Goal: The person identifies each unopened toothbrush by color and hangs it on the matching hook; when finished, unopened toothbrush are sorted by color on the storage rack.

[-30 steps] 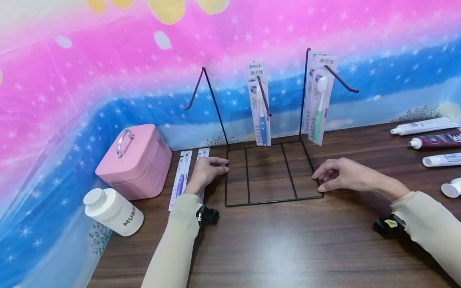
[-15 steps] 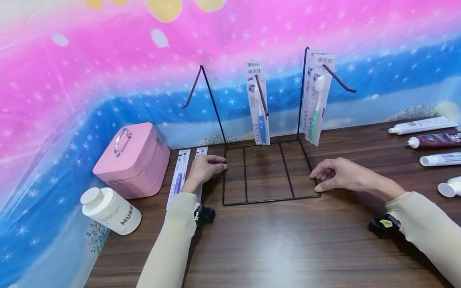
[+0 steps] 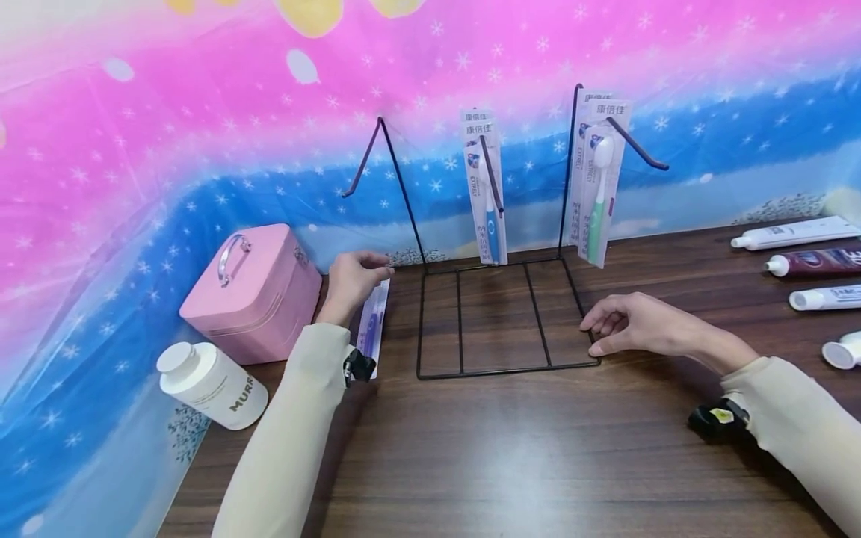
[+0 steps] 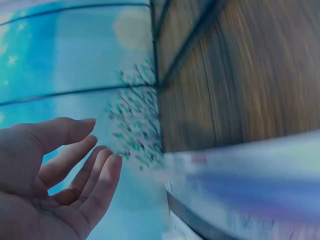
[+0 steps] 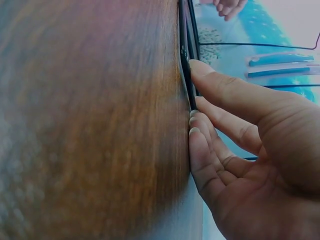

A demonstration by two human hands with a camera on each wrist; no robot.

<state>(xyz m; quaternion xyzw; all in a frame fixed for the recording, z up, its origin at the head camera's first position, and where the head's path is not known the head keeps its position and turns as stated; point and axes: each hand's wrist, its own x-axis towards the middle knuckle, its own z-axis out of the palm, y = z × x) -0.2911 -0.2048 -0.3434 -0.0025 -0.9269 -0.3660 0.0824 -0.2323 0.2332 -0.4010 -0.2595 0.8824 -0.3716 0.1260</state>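
A black wire display rack [image 3: 507, 370] stands on the wooden table against the backdrop. Packaged toothbrushes hang from two of its hooks: blue-handled [image 3: 492, 228] in the middle, green-handled [image 3: 596, 224] at right; the left hook bears none. My right hand [image 3: 632, 325] pinches the base wire near its front right corner, thumb and fingers against it in the right wrist view. Left of the rack, my left hand [image 3: 351, 282] is over packaged toothbrushes on the table, fingers loosely bent and holding nothing. One purple toothbrush pack [image 3: 371, 329] shows beside it; the other is hidden by hand and arm.
At left stand a pink case [image 3: 258, 295] with a metal handle and a white bottle [image 3: 215, 385], tilted in view. Several toothpaste tubes lie along the right side, among them a dark red one [image 3: 817, 263]. A patterned backdrop [image 3: 269, 187] rises behind the table.
My left hand has left the rack's left base edge and moved left and back, over the toothbrush packs. My right hand stays at the rack's front right corner.
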